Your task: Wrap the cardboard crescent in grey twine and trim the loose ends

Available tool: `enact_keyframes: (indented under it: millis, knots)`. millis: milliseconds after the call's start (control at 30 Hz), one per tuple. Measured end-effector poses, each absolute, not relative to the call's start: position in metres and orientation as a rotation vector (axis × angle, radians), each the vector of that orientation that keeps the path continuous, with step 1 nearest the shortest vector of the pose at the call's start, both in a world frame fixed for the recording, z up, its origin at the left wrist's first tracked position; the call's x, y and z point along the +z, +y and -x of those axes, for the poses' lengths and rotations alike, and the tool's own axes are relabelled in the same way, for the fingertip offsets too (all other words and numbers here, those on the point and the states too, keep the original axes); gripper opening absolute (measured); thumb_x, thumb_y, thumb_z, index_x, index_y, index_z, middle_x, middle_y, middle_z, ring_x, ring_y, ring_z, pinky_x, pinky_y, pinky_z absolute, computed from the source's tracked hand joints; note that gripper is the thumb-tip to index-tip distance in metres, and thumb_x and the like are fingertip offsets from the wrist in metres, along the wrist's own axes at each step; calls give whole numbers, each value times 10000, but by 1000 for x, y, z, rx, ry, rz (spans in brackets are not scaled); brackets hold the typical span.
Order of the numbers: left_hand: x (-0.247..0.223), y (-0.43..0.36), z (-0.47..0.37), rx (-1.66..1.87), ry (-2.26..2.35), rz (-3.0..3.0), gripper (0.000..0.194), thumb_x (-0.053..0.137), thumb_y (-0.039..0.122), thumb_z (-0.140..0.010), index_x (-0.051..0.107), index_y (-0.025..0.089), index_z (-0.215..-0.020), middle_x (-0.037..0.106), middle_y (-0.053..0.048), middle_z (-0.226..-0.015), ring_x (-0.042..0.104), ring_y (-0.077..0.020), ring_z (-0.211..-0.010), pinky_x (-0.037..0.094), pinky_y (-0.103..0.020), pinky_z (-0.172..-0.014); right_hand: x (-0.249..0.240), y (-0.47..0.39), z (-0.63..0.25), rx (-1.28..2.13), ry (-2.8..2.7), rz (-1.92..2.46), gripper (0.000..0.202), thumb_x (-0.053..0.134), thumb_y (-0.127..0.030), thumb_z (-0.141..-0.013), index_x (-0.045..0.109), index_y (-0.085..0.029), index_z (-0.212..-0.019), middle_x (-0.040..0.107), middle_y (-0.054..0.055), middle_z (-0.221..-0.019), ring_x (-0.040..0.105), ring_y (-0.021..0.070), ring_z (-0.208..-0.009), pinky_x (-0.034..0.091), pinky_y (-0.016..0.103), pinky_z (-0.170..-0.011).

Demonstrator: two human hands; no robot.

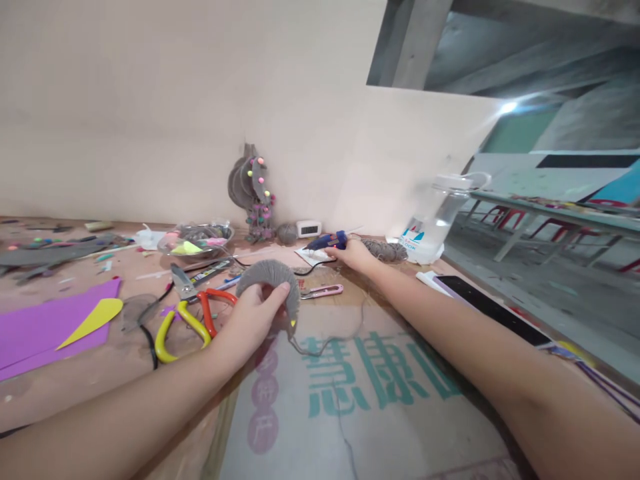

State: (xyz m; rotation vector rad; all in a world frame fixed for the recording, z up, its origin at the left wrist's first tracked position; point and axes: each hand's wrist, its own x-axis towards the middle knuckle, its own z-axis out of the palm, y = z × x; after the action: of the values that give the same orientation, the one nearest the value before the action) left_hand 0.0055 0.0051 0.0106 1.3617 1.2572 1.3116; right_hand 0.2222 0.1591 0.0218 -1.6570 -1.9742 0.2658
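Observation:
My left hand [257, 310] pinches a crescent wrapped in grey yarn [267, 272], its tip showing a small yellow spot near the bottom. A loose strand of grey yarn [327, 343] trails from that tip across the cardboard [400, 427]. Farther off, my right hand [354, 256] is closed around a blue hot glue gun [323, 241], whose nozzle points left over a small white sheet [310, 257]. Between the hands lies a pink utility knife [324, 291]. Left of my left hand are orange-handled pliers [206, 313] and yellow-handled scissors [167, 337].
Against the wall stands a grey yarn-covered ornament with coloured beads [251, 190]. A white digital clock [309, 229], a plastic bowl of scraps [196, 240] and a water bottle [435, 220] line the back. Purple sheets [45, 327] lie left, a black phone [493, 308] right.

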Motion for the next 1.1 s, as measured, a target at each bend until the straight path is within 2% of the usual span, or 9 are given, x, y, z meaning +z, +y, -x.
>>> enact_keyframes:
  millis: [100, 333, 467, 533, 633, 733, 867, 933, 1100]
  knots:
    - [12, 4, -6, 1310, 1272, -1338, 271, 579, 380, -754, 576, 149, -612, 546, 18, -514, 490, -108, -495, 354, -213, -476, 17, 161, -224, 272, -2032, 1660, 380, 591, -432, -796, 661, -82, -927, 699, 137, -903, 649, 232, -831, 474, 282, -718]
    - [15, 1, -6, 1260, 1313, -1271, 303, 564, 404, -768, 540, 159, -593, 527, 32, -485, 438, -90, -424, 314, -213, -427, 28, 124, -239, 259, -2170, 1600, 527, 475, -505, -863, 551, -96, -1185, 648, 161, -1118, 615, 265, -1005, 451, 357, -871]
    - [12, 4, -6, 1281, 1281, -1283, 283, 556, 395, -783, 549, 152, -638, 541, 27, -529, 468, -95, -473, 339, -207, -458, 37, 88, -246, -32, -2267, 1393, 547, 520, -446, -856, 468, -121, -1294, 479, 165, -1354, 428, 291, -1257, 311, 420, -1045]
    - [11, 4, -6, 1286, 1266, -1286, 276, 557, 393, -784, 550, 151, -650, 542, 29, -537, 478, -96, -491, 352, -204, -478, 43, 66, -241, -187, -2337, 1264, 469, 529, -418, -856, 534, -124, -1221, 520, 165, -1300, 436, 296, -1237, 312, 437, -1041]
    - [11, 4, -5, 1291, 1262, -1289, 287, 553, 404, -785, 548, 151, -649, 540, 27, -532, 490, -104, -499, 360, -209, -488, 49, 27, -223, 31, -2471, 1245, 326, 486, -448, -880, 634, -189, -1012, 639, 93, -1065, 567, 243, -1016, 426, 398, -899]
    - [11, 3, -4, 1285, 1246, -1300, 315, 546, 434, -783, 542, 154, -640, 525, 31, -521, 486, -107, -487, 359, -216, -486, 46, -7, -202, 219, -2628, 1142, 435, 628, -567, -738, 610, -191, -956, 626, 72, -981, 552, 233, -938, 447, 355, -796]
    - [9, 5, -3, 1298, 1240, -1334, 321, 543, 432, -784, 539, 157, -620, 519, 30, -524, 483, -107, -491, 359, -219, -496, 30, -27, -184, 243, -2686, 1140, 117, 594, -289, -844, 578, -174, -837, 605, 42, -842, 538, 174, -807, 414, 290, -707]
    - [9, 6, -2, 1307, 1249, -1371, 318, 542, 420, -787, 543, 159, -606, 528, 25, -527, 494, -112, -510, 366, -222, -513, 25, -28, -176, 260, -2679, 1138, 77, 543, -190, -868, 573, -173, -800, 596, 23, -768, 536, 154, -755, 398, 269, -678]
    - [11, 4, -1, 1312, 1265, -1436, 305, 549, 405, -786, 554, 160, -604, 548, 22, -537, 515, -128, -534, 384, -234, -538, 39, -25, -160, 271, -2593, 989, 110, 529, -229, -879, 588, -173, -805, 610, 33, -769, 529, 153, -747, 390, 267, -682]
